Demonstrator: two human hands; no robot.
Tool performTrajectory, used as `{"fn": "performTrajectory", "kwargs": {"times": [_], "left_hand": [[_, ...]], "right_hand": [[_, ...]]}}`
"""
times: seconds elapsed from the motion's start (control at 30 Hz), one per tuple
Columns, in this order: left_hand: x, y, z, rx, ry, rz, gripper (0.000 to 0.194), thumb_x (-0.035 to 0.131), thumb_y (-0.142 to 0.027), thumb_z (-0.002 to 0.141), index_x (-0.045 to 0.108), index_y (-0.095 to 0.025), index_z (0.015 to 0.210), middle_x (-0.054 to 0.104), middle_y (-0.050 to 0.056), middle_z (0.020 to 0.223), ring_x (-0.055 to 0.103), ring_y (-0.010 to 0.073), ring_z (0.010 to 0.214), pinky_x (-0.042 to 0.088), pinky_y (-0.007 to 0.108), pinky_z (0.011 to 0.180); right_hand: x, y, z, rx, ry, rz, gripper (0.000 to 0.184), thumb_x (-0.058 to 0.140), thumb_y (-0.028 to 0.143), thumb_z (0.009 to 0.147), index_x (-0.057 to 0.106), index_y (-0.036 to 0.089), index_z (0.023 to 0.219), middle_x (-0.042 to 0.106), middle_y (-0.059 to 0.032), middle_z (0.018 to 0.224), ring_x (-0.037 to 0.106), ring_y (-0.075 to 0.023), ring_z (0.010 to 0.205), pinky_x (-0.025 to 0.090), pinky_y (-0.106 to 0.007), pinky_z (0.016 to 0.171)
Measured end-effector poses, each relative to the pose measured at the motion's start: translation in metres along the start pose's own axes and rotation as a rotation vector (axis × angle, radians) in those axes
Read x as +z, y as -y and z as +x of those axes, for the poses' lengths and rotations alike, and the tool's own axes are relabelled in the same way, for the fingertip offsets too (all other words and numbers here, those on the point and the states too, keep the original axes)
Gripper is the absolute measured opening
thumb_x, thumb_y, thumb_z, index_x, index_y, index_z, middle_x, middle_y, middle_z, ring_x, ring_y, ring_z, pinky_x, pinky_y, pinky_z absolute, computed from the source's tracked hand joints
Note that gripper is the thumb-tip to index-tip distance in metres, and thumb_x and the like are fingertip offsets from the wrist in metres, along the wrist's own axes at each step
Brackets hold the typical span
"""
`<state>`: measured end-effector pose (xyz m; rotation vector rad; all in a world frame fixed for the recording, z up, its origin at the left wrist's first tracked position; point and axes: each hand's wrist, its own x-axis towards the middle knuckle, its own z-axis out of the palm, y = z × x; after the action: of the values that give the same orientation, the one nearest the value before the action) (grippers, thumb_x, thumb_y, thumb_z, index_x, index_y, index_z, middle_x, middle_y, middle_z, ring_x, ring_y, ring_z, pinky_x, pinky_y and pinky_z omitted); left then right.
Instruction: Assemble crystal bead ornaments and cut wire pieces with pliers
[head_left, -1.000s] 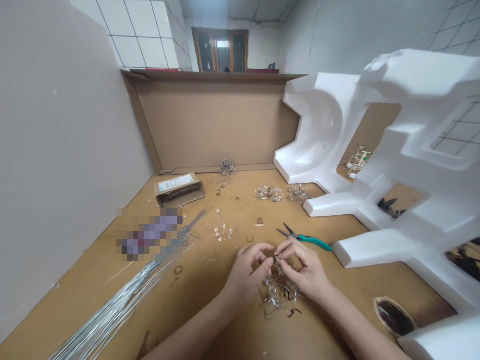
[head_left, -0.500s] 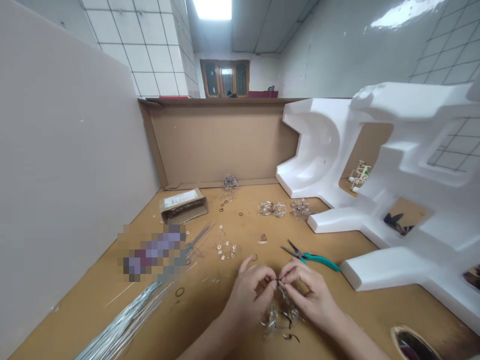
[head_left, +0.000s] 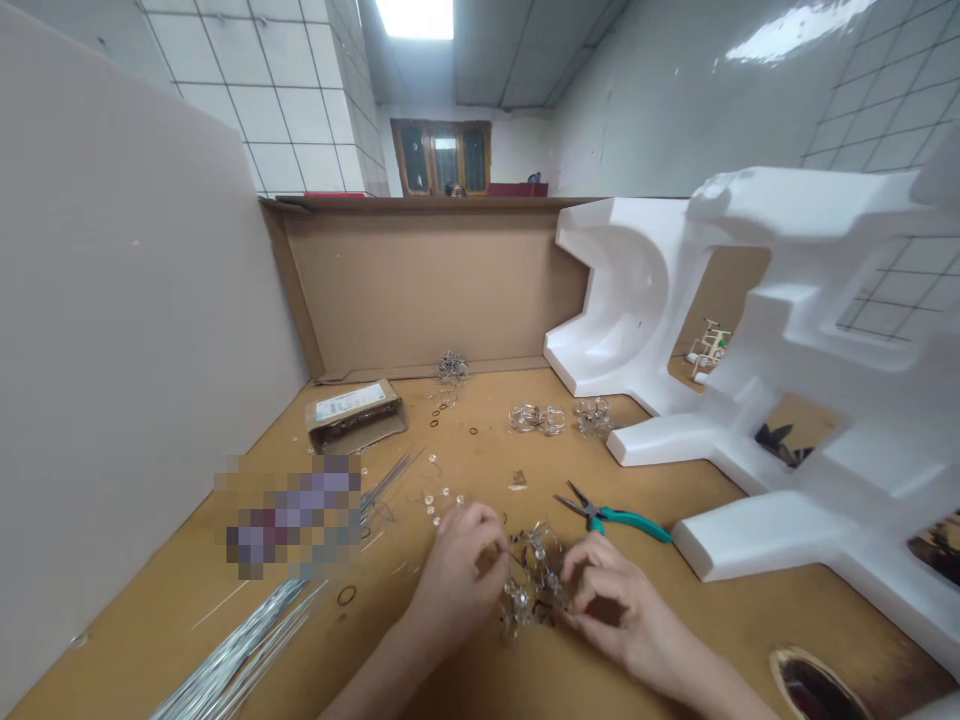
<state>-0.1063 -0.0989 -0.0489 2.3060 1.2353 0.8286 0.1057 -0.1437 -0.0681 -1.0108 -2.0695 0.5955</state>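
A bundle of bent silvery wires with clear beads and dark ends is spread between my two hands. My left hand has its thumb and fingers pinched at the left edge of the bundle. At the lower right edge, my right hand pinches it with curled fingers. The exact grip points are blurred. Just beyond my right hand lie long-nosed pliers with teal handles, jaws apart. Clear beads on a loose wire lie behind my left hand, which partly hides them.
Straight silvery wires lie at the left, near a pixelated patch. An open cardboard box stands farther back. Several beaded wire pieces and small dark rings are scattered about. White moulded foam borders the right side; a cardboard wall closes the back.
My hands, fingertips together before, have moved apart. The beaded wire bundle, which hung below them, now sits higher and spread between them. The view has turned slightly to the right.
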Motion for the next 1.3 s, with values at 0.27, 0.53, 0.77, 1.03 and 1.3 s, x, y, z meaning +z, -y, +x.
{"fn": "performTrajectory", "kwargs": {"times": [0.27,0.53,0.77,1.03,1.3], "left_hand": [[-0.008,-0.013,-0.006,0.062,0.351,-0.320,0.015,0.051,-0.029,0.080,0.063,-0.020,0.075,0.062,0.003,0.090,0.055,0.0138,0.084,0.041,0.023,0.076],[-0.031,0.011,0.009,-0.131,0.260,-0.219,0.025,0.044,-0.035,0.083,0.062,-0.018,0.078,0.065,0.003,0.078,0.058,0.0154,0.074,0.042,0.024,0.067],[0.001,0.048,0.050,0.004,0.307,0.299,0.017,0.045,-0.018,0.077,0.062,-0.017,0.079,0.060,0.005,0.083,0.055,0.0166,0.079,0.039,0.026,0.073],[0.021,0.059,0.074,0.035,0.375,0.297,0.010,0.049,-0.010,0.069,0.055,-0.016,0.063,0.059,0.009,0.077,0.055,0.0215,0.080,0.038,0.032,0.078],[0.009,0.028,0.065,-0.059,0.340,-0.055,0.024,0.038,-0.035,0.084,0.051,-0.014,0.084,0.054,0.001,0.069,0.048,0.0096,0.058,0.039,0.021,0.056]], "right_hand": [[-0.025,0.002,0.015,0.199,0.026,0.219,0.006,0.059,0.018,0.072,0.061,0.020,0.077,0.061,-0.0047,0.089,0.056,-0.0159,0.075,0.045,-0.029,0.069],[-0.029,-0.033,0.027,0.416,-0.208,0.127,0.013,0.052,0.028,0.077,0.061,0.019,0.076,0.061,-0.0016,0.069,0.053,-0.0157,0.063,0.041,-0.028,0.060],[-0.005,-0.046,0.022,0.365,-0.240,0.044,0.015,0.049,0.028,0.077,0.061,0.019,0.076,0.064,-0.0033,0.073,0.056,-0.0186,0.068,0.042,-0.031,0.065],[0.000,-0.051,0.020,0.374,-0.273,0.141,0.016,0.048,0.030,0.077,0.060,0.018,0.076,0.062,-0.0020,0.066,0.055,-0.0158,0.061,0.042,-0.028,0.060],[-0.001,-0.036,0.026,0.487,-0.335,0.623,0.025,0.060,0.039,0.069,0.061,0.015,0.078,0.060,-0.0019,0.068,0.052,-0.0110,0.054,0.043,-0.027,0.058]]}}
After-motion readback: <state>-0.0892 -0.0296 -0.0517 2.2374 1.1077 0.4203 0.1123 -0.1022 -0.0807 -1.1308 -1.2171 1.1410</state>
